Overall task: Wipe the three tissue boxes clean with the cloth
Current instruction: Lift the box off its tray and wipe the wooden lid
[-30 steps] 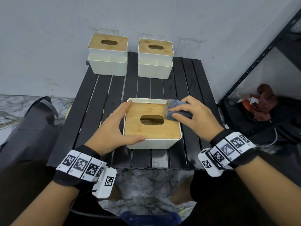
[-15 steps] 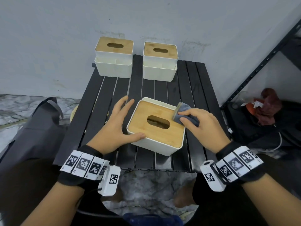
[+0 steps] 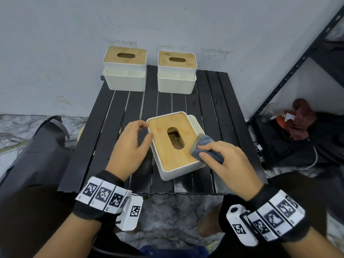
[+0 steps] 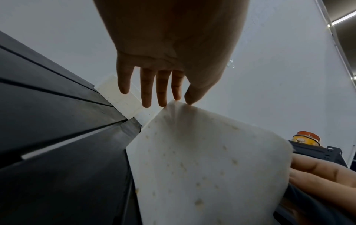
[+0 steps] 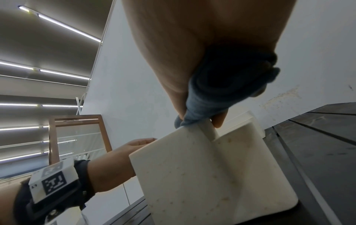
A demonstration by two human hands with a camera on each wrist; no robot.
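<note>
The near tissue box [image 3: 162,138], white with a bamboo lid and an oval slot, lies turned at an angle mid-table. My right hand [image 3: 206,151] pinches a folded grey cloth [image 3: 203,144] and presses it on the lid's right edge. The wrist view shows the cloth [image 5: 221,85] bunched in my fingers above the box's speckled white side [image 5: 202,175]. My left hand [image 3: 146,130] has straight fingers [image 4: 163,91] touching the box's upper left corner [image 4: 208,159]. Two more tissue boxes [image 3: 125,68] [image 3: 176,71] stand at the table's back edge.
The black slatted table [image 3: 104,138] stands against a pale wall. A dark bag [image 3: 37,149] lies on the floor to the left. A black metal rack [image 3: 297,58] with a reddish cloth heap [image 3: 301,118] stands to the right.
The near box has turned clockwise about a quarter turn. My left hand went from holding its front-left side to touching its corner. My right hand slid the cloth nearer along the lid's edge.
</note>
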